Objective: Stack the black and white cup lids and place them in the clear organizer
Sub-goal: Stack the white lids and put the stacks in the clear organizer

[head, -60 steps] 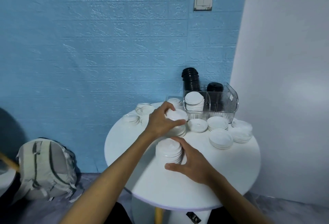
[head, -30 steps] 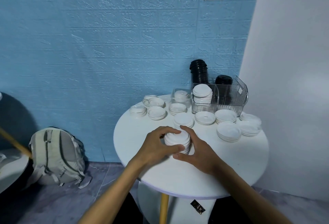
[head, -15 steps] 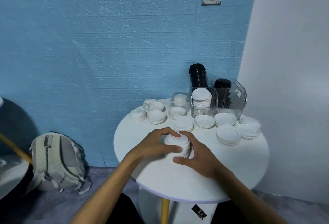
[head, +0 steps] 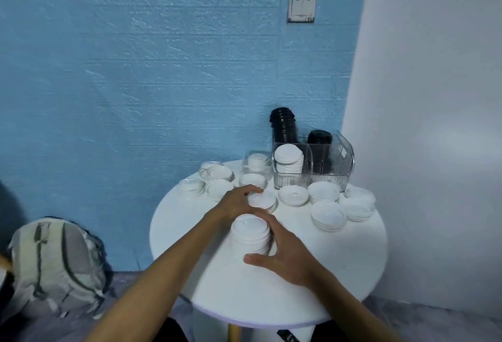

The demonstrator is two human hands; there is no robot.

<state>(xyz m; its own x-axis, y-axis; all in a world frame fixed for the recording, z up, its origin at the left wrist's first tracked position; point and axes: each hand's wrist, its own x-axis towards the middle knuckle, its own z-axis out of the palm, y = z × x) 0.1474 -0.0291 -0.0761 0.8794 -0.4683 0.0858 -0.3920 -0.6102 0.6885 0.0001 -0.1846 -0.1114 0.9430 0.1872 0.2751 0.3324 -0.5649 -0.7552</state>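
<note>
- Steadying a tall stack of white lids (head: 251,235) near the middle of the round white worktop (head: 339,265), with the right hand (head: 282,256) cupped round the stack's 3 o'clock flank, thumb curling underneath at 6 o'clock, fingers lying up the far side.
- Reaching with the left hand (head: 236,201) to a smaller pile of white lids (head: 262,200) just beyond the tall stack, at about 12 o'clock from it; fingers curling over that pile's near-left rim, apparently gripping the top lid, though how firmly cannot be told.
- Judging the key relation: small pile lying directly past the tall stack toward 12 o'clock, left hand already on it, right hand occupied; stack axis upright, so any added lid needing to travel back toward 6 o'clock and come down flat and centred.
- Noting the clear organizer (head: 336,162) at roughly 1 o'clock from the tall stack, well apart, already carrying a leaning column of white lids (head: 289,161) in its left compartment and black lids (head: 319,137) behind, with a taller black lid stack (head: 282,127) at the rear.
- Leaving several low piles of white lids (head: 328,215) scattered between stack and organizer at 1 to 2 o'clock, more at 11 o'clock.
- Watching for toppling: stack tall and narrow, likely to shear sideways if released early.
</note>
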